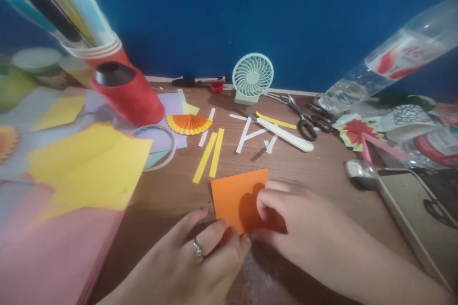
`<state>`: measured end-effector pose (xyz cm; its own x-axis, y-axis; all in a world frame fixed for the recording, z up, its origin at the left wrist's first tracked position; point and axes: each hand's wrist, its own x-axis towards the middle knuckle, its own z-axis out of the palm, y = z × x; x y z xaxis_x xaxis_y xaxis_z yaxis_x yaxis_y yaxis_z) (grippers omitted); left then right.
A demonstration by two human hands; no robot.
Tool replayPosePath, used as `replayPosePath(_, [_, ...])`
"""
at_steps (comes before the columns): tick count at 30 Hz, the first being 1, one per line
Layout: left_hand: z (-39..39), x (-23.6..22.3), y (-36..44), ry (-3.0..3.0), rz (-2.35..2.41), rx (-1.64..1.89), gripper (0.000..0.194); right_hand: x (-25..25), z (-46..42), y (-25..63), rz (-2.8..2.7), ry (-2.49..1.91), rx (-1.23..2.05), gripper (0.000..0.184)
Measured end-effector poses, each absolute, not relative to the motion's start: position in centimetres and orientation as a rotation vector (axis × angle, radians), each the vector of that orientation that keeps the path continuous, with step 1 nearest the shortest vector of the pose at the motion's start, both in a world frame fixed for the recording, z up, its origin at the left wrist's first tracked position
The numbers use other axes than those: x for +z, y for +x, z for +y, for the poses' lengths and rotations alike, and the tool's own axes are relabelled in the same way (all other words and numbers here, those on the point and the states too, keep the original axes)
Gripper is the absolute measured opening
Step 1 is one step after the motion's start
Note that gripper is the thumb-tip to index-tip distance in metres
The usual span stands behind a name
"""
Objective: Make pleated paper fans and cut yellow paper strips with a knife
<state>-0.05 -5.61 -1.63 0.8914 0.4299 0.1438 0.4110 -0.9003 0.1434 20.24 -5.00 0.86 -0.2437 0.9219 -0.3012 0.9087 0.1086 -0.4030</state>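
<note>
An orange paper sheet (234, 195) lies on the wooden table (171, 190) in front of me. My left hand (200, 257), with a ring on one finger, presses its fingertips on the sheet's near left edge. My right hand (286, 219) has its fingers curled over the sheet's right side, pinching or folding it. Part of the paper is hidden under both hands.
Yellow paper (89, 167) and pink paper (46, 257) lie left. A red thread cone (129, 93), tape ring (161, 145), orange paper fan (188, 124), yellow strips (209, 155), white knife (286, 136), scissors (306, 121), small fan (252, 76), plastic bottle (390, 57) and a tray (411, 205) surround it.
</note>
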Motion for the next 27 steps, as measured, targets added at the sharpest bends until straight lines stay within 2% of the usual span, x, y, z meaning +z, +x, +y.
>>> replayPosePath(9, [-5.7,-1.6,-0.2,2.961,0.667,0.274,0.034,0.5,-3.8,22.2,-2.478,-1.834,0.698,0.030])
replayPosePath(17, [-5.9,-2.3,-0.6,2.883,0.703,0.307,0.036,0.2,-2.9,24.9,-2.493,-1.903,0.821,0.034])
replayPosePath(27, [-5.9,-2.7,-0.7,2.882,0.729,0.336,0.037,2.0,-2.5,25.6,-2.470,-1.805,1.043,0.019])
